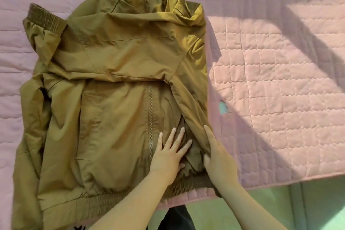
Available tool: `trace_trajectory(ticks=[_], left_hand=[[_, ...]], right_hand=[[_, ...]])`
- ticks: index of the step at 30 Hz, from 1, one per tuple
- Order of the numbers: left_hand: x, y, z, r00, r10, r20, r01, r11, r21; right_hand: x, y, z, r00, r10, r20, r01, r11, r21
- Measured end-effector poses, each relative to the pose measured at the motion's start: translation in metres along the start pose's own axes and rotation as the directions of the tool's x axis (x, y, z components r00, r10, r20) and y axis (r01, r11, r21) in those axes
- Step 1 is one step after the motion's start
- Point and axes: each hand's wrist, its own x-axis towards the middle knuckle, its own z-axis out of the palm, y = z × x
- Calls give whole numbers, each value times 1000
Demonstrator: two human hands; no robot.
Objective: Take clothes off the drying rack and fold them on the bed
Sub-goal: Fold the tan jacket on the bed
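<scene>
An olive-brown zip jacket (115, 84) lies front up on the pink quilted bed cover (276, 84), collar at the far end and ribbed hem near me. One sleeve is folded across the chest toward the left, its ribbed cuff (44, 17) at the upper left. My left hand (170, 153) lies flat with spread fingers on the jacket's lower front, just right of the zipper. My right hand (214, 153) holds the jacket's folded right edge near the hem, thumb tucked under the fabric and fingers straight along the fold.
The bed cover's near edge (280, 181) runs along the lower right, with green sheet (280, 209) below it. A small hole (224, 108) in the cover shows green beside the jacket. Sunlight and shadows cross the cover on the right. Dark clothing (175, 218) shows at the bottom.
</scene>
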Motion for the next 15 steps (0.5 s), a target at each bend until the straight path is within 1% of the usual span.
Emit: trace_trajectory(ticks=[2,4,5,6,7,8,9,10,11,12,13,14,15], left_hand=[[-1,8,4,998,9,55,-12,999,48],[-5,10,6,991,63,116,-65,998,21],[-6,10,5,987,86,137,-83,996,-26],[-9,9,3,988,89,124,-70,986,-154],[-10,6,-1,997,33,75,0,913,-409],[-12,1,-8,992,-105,71,125,708,-695],[-12,-5,-17,961,-246,128,225,421,-879],[-13,-12,-23,918,-337,210,270,140,-953],[-13,-19,-28,881,-379,284,277,-76,-958],[-12,-24,-31,855,-397,334,275,-200,-940],[-9,-27,-36,846,-394,360,279,-248,-928],[-4,-29,-41,848,-387,363,290,-235,-928],[3,-28,-42,850,-393,350,307,-170,-937]], right_hand=[[-14,-10,-6,996,-81,-20,84,982,170],[-28,-29,-4,980,-200,-22,196,924,327],[-34,-36,0,968,-251,14,230,906,356],[-39,-40,7,956,-283,81,236,900,367],[-40,-40,16,943,-280,181,196,905,378],[-39,-39,25,926,-256,279,128,906,404],[-35,-35,35,913,-222,342,57,901,431],[-30,-33,42,907,-196,373,0,885,465],[-26,-34,47,904,-179,389,-39,870,492],[-24,-37,50,903,-177,392,-53,859,510],[-24,-42,52,903,-184,388,-49,854,518],[-24,-48,52,907,-199,370,-27,851,525],[-26,-53,52,920,-210,331,11,858,514]])
